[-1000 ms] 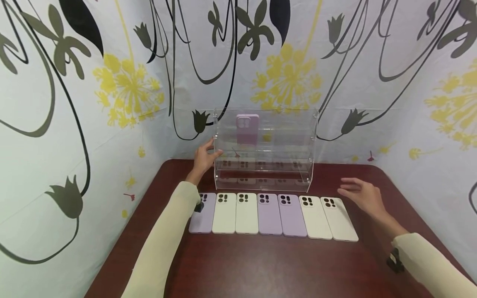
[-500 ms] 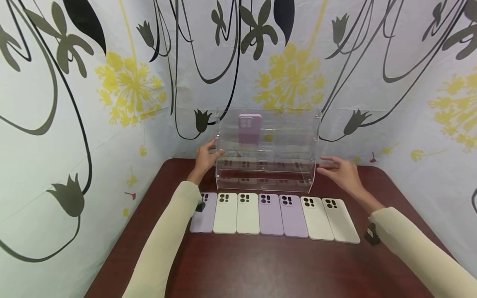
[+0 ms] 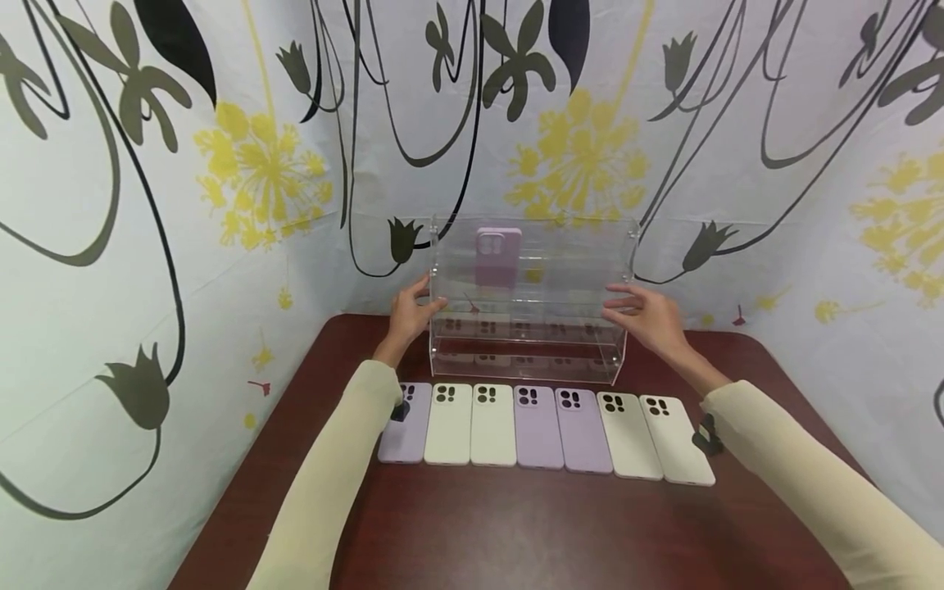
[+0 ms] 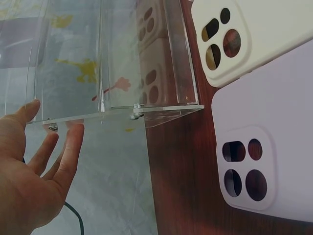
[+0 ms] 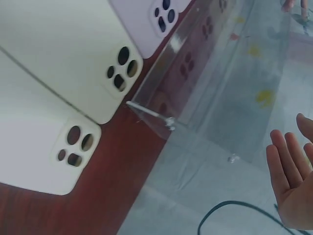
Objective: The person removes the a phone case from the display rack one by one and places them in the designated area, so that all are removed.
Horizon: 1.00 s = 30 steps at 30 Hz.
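A clear acrylic tiered display stand (image 3: 564,332) stands at the back of the table. One lilac phone case (image 3: 497,258) leans on an upper tier, left of the middle. My left hand (image 3: 408,316) holds the stand's left side panel, thumb in front and fingers behind; the left wrist view shows this hand (image 4: 29,181) at the panel's edge. At the stand's right edge is my right hand (image 3: 652,319), its fingers extended and holding no case. In the right wrist view, that hand (image 5: 296,188) has nearly straight fingers; whether they touch the panel I cannot tell.
In front of the stand lie several phone cases in a row, camera holes toward it: lilac cases (image 3: 538,430) and white cases (image 3: 494,430). They rest on a dark red wooden table (image 3: 531,524). Close behind hangs a patterned cloth (image 3: 295,270).
My right hand has moved left, from beyond the rightmost white case to the stand's right edge. My left hand stays on the stand's left side. The cases have not moved.
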Each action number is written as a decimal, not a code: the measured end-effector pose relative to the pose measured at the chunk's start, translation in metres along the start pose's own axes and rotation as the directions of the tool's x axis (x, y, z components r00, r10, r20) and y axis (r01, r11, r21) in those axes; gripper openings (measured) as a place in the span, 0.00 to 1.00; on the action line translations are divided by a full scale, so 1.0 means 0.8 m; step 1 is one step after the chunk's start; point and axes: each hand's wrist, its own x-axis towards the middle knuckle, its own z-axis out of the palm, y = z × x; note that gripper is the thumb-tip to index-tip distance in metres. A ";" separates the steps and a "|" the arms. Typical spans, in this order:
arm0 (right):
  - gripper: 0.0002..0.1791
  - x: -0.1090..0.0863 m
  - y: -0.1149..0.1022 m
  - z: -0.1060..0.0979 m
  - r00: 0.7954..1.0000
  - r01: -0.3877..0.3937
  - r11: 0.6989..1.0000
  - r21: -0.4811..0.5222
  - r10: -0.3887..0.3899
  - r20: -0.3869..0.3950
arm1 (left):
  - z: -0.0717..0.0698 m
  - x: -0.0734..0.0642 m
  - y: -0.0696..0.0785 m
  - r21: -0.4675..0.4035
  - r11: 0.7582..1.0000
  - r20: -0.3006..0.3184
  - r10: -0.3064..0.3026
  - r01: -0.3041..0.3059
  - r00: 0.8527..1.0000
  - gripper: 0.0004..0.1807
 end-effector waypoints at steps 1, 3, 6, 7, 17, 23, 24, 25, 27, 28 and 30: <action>0.26 0.003 -0.003 0.001 1.000 0.000 1.000 0.000 0.000 0.001 | 0.000 0.000 0.000 0.005 1.000 -0.001 0.000 0.000 1.000 0.38; 0.26 0.009 -0.010 0.003 1.000 -0.002 1.000 -0.001 0.002 0.001 | 0.000 0.000 0.001 0.012 1.000 -0.002 0.004 -0.004 1.000 0.38; 0.27 0.018 -0.021 0.004 1.000 -0.010 1.000 -0.015 0.010 0.005 | 0.001 0.001 0.001 0.022 1.000 -0.007 0.009 -0.009 1.000 0.38; 0.27 0.021 -0.025 0.006 1.000 -0.016 1.000 -0.015 0.016 0.008 | 0.001 0.001 0.001 0.024 1.000 -0.007 0.010 -0.009 1.000 0.38; 0.28 0.055 -0.059 0.026 1.000 0.005 0.999 0.053 -0.005 -0.014 | 0.000 -0.001 0.000 0.005 1.000 -0.007 0.006 -0.006 1.000 0.38; 0.27 0.073 -0.078 0.035 0.998 0.035 0.996 0.082 -0.031 -0.047 | 0.001 0.001 -0.004 0.002 1.000 -0.012 -0.001 0.001 1.000 0.37; 0.27 0.076 -0.081 0.038 0.998 0.037 0.996 0.086 -0.033 -0.046 | 0.001 0.001 -0.004 0.001 1.000 -0.011 -0.002 0.002 1.000 0.37; 0.27 0.080 -0.084 0.040 0.999 0.028 0.995 0.094 -0.024 -0.045 | 0.002 0.001 -0.004 -0.002 1.000 -0.010 -0.001 0.001 1.000 0.37; 0.28 0.086 -0.090 0.044 0.999 0.013 0.994 0.109 -0.009 -0.036 | 0.002 0.001 -0.003 -0.011 1.000 -0.010 0.004 -0.004 1.000 0.37; 0.28 0.090 -0.093 0.047 1.000 0.008 0.992 0.125 -0.005 -0.029 | 0.001 0.000 -0.002 -0.014 1.000 -0.009 0.005 -0.005 1.000 0.37; 0.29 0.097 -0.099 0.053 1.000 0.002 0.986 0.164 0.001 -0.018 | 0.000 -0.001 -0.001 -0.016 1.000 -0.010 0.006 -0.006 1.000 0.37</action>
